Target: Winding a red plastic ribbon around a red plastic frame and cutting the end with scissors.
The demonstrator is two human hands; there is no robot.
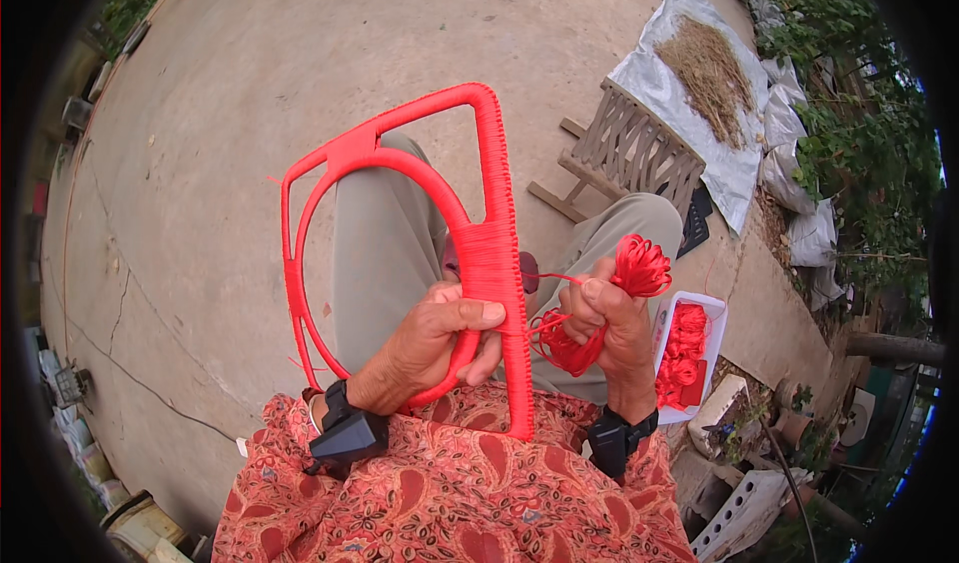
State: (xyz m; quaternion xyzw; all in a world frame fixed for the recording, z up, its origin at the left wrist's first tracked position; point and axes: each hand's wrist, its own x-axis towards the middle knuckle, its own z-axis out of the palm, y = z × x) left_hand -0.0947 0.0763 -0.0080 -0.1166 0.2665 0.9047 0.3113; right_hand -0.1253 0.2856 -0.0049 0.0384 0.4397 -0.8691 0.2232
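A square frame [496, 178] with a ring inside it, both closely wrapped in red cord, stands tilted over my lap. My left hand [440, 338] grips it low on the right, thumb across the wrapped joint where ring and side bar meet. Just right of the frame, my right hand [611, 313] is closed round a bundle of red cord [642, 265], whose loops stick out above and below the fist. A strand of cord runs from this hand to the wrapped joint. Black devices are strapped to both wrists.
A white plastic basket [707, 363] with more red cord bundles sits on the ground by my right knee. Beyond it are a slatted wooden stool [639, 143] and a pale sheet [654, 58] with dried plant matter. Concrete ground [200, 183] stretches ahead and left.
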